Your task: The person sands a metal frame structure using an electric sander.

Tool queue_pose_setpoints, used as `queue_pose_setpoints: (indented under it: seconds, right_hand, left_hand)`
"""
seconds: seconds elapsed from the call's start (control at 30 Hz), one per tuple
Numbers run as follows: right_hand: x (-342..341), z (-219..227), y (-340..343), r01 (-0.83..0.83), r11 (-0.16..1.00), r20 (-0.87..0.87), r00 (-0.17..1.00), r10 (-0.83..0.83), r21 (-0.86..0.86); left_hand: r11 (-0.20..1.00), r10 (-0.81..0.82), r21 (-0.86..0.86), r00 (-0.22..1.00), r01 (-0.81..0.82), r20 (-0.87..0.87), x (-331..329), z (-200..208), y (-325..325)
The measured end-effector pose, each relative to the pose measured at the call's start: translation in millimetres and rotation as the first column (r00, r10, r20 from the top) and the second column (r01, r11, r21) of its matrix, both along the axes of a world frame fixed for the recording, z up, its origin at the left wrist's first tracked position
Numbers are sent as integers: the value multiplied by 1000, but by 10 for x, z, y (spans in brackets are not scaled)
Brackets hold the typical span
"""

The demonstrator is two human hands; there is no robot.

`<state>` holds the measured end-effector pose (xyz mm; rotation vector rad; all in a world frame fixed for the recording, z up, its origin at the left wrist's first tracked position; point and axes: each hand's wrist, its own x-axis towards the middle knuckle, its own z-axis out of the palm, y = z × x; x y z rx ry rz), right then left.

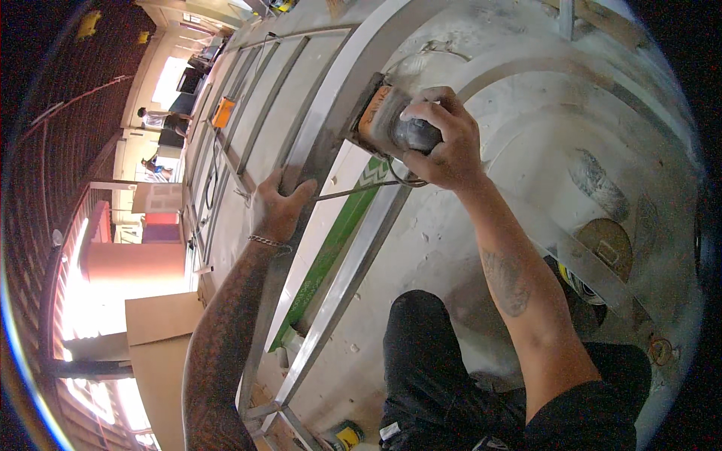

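Note:
My right hand (447, 143) is wrapped round the dark, rounded top of a dusty electric sander (385, 120) with an orange label. The sander's flat base rests against a long grey metal bar (331, 113) that slants across the view. Lower down the same bar, my left hand (280, 204) grips it, thumb on the near side and fingers partly hidden. A thin power cord (353, 193) runs from the sander toward my left hand. Beneath the bar lies a long green and white strip (323, 274), beside a shiny metal tube (342, 293).
A dusty round disc (605, 249) and a tin (579, 286) are by my right forearm. Another yellow and black tin (346, 436) stands near my knee. Beyond the bar lies a ladder-like metal frame (282, 83) with an orange box (222, 113). Two people are farther back.

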<state>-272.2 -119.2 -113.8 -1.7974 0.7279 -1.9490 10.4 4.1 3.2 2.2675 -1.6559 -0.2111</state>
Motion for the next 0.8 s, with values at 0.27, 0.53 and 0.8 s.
queue_pose_setpoints:
  seconds: [0.27,0.53,0.8]
  right_hand:
    - [48,64,83,-29,998,10,1000,28,60]
    - [-21,127,-119,49,998,-9,999,-49,45]
    - [-64,76,-134,67,997,-16,998,-66,39]
  left_hand:
    - [997,-63,-50,992,58,-105,56,17,18]
    - [994,-43,-100,999,39,-33,-31,-18,-25]
    - [1000,-13,-20,997,14,70,-177,99,-4]
